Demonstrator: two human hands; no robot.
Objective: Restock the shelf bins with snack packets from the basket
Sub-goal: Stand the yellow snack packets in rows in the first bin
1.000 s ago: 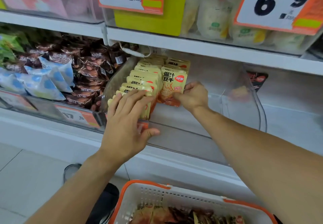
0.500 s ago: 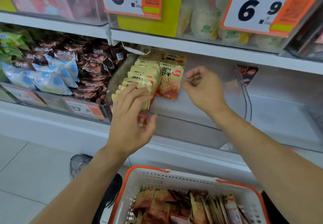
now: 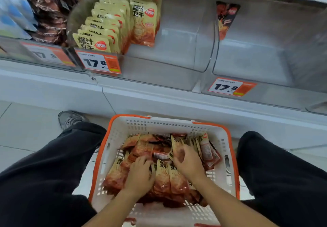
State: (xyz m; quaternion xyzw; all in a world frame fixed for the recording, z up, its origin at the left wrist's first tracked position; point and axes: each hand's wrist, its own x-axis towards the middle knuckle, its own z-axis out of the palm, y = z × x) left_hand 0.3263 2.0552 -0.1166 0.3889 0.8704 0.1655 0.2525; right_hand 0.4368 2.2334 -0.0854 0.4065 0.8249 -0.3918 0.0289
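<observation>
gathering step: left hand (image 3: pixel 139 175) and right hand (image 3: pixel 185 161), each grip curled into snack packets (image 3: pixel 164 177) in the near basket (image 3: pixel 104 157); next, lift a handful to the far shelf bin (image 3: pixel 177 64).

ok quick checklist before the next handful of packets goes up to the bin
1. Packets left in the basket: ok, a pile of yellow packets fills it.
2. Left hand has a packet: cannot tell, it rests on the pile with fingers down among them.
3. Right hand has a packet: cannot tell, its fingers are blurred among upright packets.
4. Room in the clear bin: ok, its right half is bare beside the yellow rows.
5. Right bin for the product: ok, the rows' print matches the basket packets.
6. Way up to the bin: ok, nothing between basket and bin front.
</observation>
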